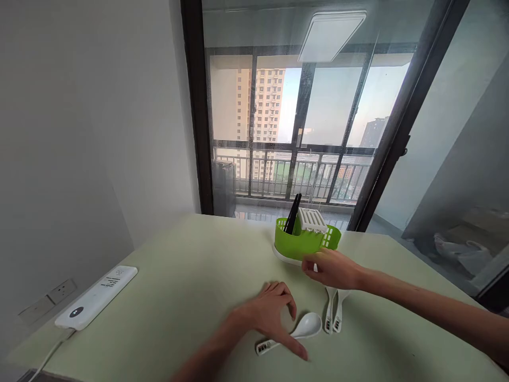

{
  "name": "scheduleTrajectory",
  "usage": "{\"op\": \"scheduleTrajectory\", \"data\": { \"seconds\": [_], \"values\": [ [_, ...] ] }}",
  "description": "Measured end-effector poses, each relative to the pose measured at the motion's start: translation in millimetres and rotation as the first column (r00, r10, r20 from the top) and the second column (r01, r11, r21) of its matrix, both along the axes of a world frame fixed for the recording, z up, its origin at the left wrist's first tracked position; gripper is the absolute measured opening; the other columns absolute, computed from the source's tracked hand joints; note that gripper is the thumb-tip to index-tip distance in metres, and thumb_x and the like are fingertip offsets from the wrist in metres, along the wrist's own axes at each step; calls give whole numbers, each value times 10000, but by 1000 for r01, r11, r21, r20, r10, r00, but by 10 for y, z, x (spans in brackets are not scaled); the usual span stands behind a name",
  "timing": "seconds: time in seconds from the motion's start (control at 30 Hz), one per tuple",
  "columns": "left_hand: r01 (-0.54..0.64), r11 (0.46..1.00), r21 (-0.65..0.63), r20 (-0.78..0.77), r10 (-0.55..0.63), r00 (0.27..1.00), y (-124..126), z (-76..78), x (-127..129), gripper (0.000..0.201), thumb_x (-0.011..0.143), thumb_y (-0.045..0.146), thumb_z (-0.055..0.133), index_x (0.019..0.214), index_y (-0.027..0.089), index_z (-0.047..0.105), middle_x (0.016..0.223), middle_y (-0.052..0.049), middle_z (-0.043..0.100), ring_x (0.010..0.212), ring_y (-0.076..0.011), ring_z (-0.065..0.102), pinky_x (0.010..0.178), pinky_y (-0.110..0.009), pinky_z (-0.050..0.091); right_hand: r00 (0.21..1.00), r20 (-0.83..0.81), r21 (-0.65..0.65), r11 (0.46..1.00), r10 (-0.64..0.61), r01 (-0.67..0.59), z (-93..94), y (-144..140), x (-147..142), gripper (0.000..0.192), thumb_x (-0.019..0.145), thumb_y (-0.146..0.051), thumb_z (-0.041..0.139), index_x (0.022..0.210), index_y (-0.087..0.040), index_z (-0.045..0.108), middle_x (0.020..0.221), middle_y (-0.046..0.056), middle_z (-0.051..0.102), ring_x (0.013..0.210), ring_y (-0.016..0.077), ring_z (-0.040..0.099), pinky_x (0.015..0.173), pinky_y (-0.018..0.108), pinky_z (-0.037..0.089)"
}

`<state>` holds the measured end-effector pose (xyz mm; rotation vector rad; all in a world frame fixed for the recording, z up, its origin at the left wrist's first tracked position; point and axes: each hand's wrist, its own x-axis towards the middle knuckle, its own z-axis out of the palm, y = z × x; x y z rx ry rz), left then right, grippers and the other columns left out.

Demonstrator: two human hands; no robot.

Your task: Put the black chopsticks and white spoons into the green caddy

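Hands at work on white spoons beside a green cutlery drainer

The left hand (pixel 272 313), fingers curled and partly open, presses down on a white spoon (pixel 296 332) at 6 o'clock on the pale table (pixel 178 286); no closed grip shows. The right hand (pixel 332 269) is loosely closed over 2 white utensil handles (pixel 333 313) beside the green cutlery drainer (pixel 304 240) at 12 o'clock. I'd pinch each handle mid-shaft and lift straight, sparing the drainer's rim.
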<state>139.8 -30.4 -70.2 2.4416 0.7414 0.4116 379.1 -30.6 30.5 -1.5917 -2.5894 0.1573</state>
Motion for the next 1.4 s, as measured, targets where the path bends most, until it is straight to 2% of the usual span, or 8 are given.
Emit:
{"op": "scheduleTrajectory", "data": {
  "seconds": [0.17, 0.47, 0.67, 0.77, 0.9, 1.03, 1.2, 1.4],
  "values": [
    [95, 992, 80, 38, -98, 994, 47, -78, 21, 415, 618, 558, 852, 839, 249, 684, 1010, -22, 576, 1047, -236, 557, 1035, -365, 363, 999, 34, 10, 1000, 9, -9, -4, -158, 79, 158, 880, -212, 518, 875, -251, 671, 869, -13, 753, 771, 185, 670, 616, 281, 335],
    [2, 994, 107, 115, -15, 993, 36, -14, 11, 136, 774, 313, 739, 703, 215, 675, 862, -32, 659, 821, -185, 609, 875, -308, 445, 994, 90, -50, 997, 62, -58, -150, -306, 102, 253, 891, -191, 487, 1045, -263, 673, 941, 17, 753, 827, 224, 703, 685, 314, 429],
    [-12, 992, -122, 153, 31, 988, 57, 67, 9, 303, 944, 436, 552, 818, 213, 715, 922, -30, 681, 803, -170, 610, 738, -275, 418, 986, 76, 25, 988, 150, -152, -196, -362, 60, 522, 889, -225, 536, 1407, -249, 472, 1311, 111, 613, 1045, 261, 671, 819, 361, 503],
    [-6, 954, -300, 198, 69, 978, 92, 92, -10, 412, 976, 519, 477, 846, 199, 701, 857, -22, 669, 761, -168, 583, 710, -274, 401, 973, 55, 39, 974, 223, -225, -152, -399, 31, 510, 926, -245, 519, 1430, -275, 452, 1292, 104, 610, 1097, 260, 649, 873, 374, 510],
    [102, 839, -534, 333, 98, 938, 122, 139, -43, 495, 981, 587, 440, 831, 175, 668, 832, -31, 648, 782, -174, 554, 773, -292, 393, 953, 44, 76, 950, 299, -302, -26, -461, -18, 501, 961, -232, 485, 1454, -294, 424, 1230, 83, 635, 1077, 247, 654, 912, 389, 503],
    [321, 616, -719, 502, 142, 853, 134, 163, -52, 464, 961, 583, 500, 836, 155, 631, 817, -44, 591, 783, -172, 521, 808, -315, 372, 941, 41, 165, 927, 335, -337, 108, -492, -54, 434, 1025, -236, 391, 1452, -307, 419, 1215, 69, 646, 1009, 216, 669, 843, 351, 505],
    [510, 352, -785, 595, 197, 779, 128, 192, -56, 428, 910, 535, 622, 730, 159, 524, 783, -35, 505, 747, -166, 506, 784, -329, 343, 931, 69, 299, 883, 358, -361, 189, -493, -102, 349, 1074, -270, 296, 1326, -238, 535, 1063, 78, 696, 872, 196, 679, 741, 314, 472],
    [550, 297, -781, 613, 197, 765, 64, 328, -93, 486, 821, 538, 720, 645, 193, 426, 684, 8, 412, 612, -128, 389, 701, -331, 333, 942, -103, 331, 904, 320, -271, 210, -504, -277, 350, 1076, -332, 323, 1309, -256, 572, 1010, 74, 713, 848, 175, 683, 724, 271, 461]
  ]
}}
